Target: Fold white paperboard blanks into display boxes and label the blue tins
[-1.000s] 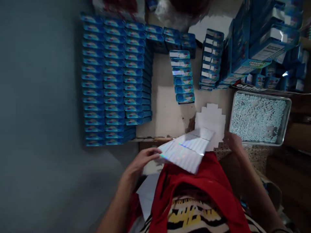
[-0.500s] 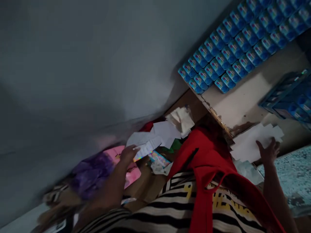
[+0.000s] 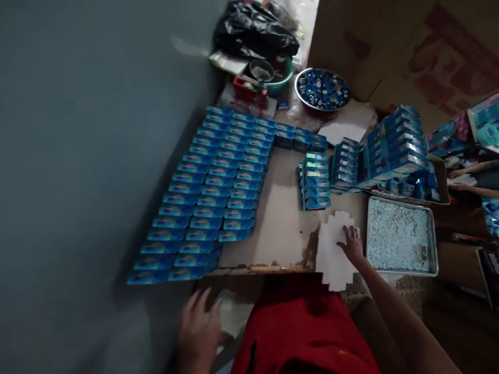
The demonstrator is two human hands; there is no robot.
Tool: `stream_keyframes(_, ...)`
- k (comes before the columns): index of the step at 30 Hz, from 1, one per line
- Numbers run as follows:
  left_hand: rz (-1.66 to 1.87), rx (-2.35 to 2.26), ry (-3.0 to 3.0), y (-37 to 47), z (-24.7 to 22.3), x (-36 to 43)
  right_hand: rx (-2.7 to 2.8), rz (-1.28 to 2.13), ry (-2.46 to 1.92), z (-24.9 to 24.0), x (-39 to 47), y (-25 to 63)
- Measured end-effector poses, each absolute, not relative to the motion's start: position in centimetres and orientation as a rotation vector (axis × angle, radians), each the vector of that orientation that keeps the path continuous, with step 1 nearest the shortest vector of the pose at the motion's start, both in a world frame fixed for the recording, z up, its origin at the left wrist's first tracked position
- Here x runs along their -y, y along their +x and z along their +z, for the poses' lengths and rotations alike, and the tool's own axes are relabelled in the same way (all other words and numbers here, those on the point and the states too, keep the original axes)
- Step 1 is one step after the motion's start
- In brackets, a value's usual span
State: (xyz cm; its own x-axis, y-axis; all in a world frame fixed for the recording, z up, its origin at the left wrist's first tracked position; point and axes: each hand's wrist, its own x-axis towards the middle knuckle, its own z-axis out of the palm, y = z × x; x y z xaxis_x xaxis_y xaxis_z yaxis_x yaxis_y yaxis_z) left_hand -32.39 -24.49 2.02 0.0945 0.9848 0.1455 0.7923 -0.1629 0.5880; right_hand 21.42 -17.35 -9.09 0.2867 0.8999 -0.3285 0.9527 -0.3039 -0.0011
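My right hand (image 3: 353, 246) lies with fingers spread on white flat cut cardboard pieces (image 3: 331, 254) that overhang the front edge of the table. My left hand (image 3: 200, 326) is in the air below the table's front edge, near the wall; its fingers are apart, slightly blurred, and nothing shows in them. Beyond it stand long rows of small blue boxes (image 3: 210, 192) on the tabletop (image 3: 278, 223). A short group of blue boxes (image 3: 316, 182) stands ahead of my right hand. To its right is a metal tray (image 3: 431, 259) of small pale blue pieces.
A metal bowl (image 3: 297, 92) of small blue items and a teal basin (image 3: 286, 78) stand at the back, below a black plastic bag (image 3: 253, 34). Stacked blue cartons (image 3: 393, 148) rise at the right. A grey wall (image 3: 97, 130) borders the left. Another person's arms (image 3: 481, 174) show far right.
The view has swung up from the floor papers to the table. My left hand has come up from the papers and purple bag. My right hand stays on the white cardboard.
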Motion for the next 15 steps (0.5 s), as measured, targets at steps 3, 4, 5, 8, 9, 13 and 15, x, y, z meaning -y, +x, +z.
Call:
stream_keyframes(3, 0.98, -1.743, 2.121, -24.5, 3.2, 10.1, -1.831, -0.408, 2.417, -9.3, 17.6, 21.3)
stream_keyframes(4, 1.058, -1.705, 2.151, -21.8, 4.2, 5.3, -1.886, -0.392, 2.463, -9.5, 17.3, 21.3)
stream_keyframes(5, 1.175, -1.68, 2.163, -19.1, 5.2, 0.7, -1.942, -0.37, 2.521, -9.9, 16.8, 21.1)
stream_keyframes(8, 1.262, -1.573, 2.138, -11.4, 8.0, -12.4, -2.03, -0.36, 2.715, -11.6, 14.7, 20.5)
stream_keyframes(9, 1.226, -1.521, 2.182, -8.8, 8.3, -16.5, -2.018, -0.383, 2.77, -12.3, 14.0, 20.2)
stream_keyframes(13, 0.545, -1.091, 2.689, 1.8, 5.6, -30.7, -1.846, -0.35, 2.957, -15.2, 12.7, 18.7)
stream_keyframes(15, 0.321, -0.897, 2.788, 6.4, 2.7, -35.5, -1.796, -0.273, 2.994, -16.1, 13.0, 18.0)
